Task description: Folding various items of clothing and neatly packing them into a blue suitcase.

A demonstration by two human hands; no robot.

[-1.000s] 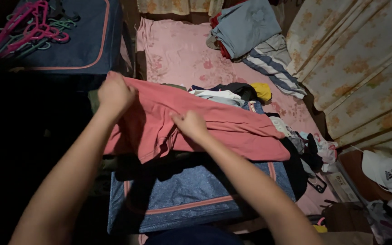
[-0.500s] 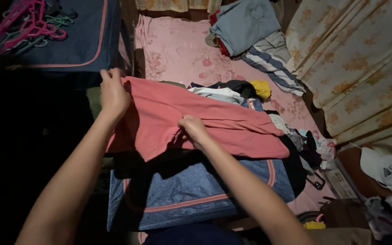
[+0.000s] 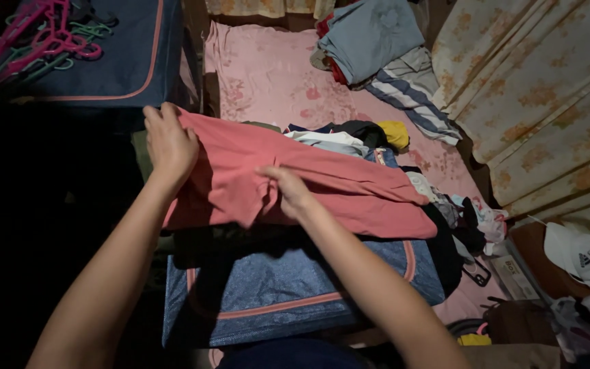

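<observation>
A coral-pink garment point(image 3: 322, 188) lies spread across the middle of the frame, draped over a heap of clothes on top of a blue fabric storage bag point(image 3: 288, 290) with pink piping. The left hand point(image 3: 171, 142) grips its upper left edge, fingers curled over the cloth and closed on it. The right hand point(image 3: 290, 191) pinches a bunched fold near the garment's centre. The cloth looks light, soft and limp; it probably sags wherever it is unsupported, so the hems or shoulder seams seem the best places to take hold.

Behind it, dark, white and yellow clothes point(image 3: 349, 135) are piled on a pink floral bedsheet point(image 3: 268, 75). Folded blue and striped garments point(image 3: 377, 48) sit at the upper centre. At the upper left, pink and green hangers point(image 3: 42, 37) rest on a second blue bag point(image 3: 114, 61). A floral curtain point(image 3: 548, 89) fills the right side. At the lower right lies a small flat pale box point(image 3: 510, 277), its markings too small to make out.
</observation>
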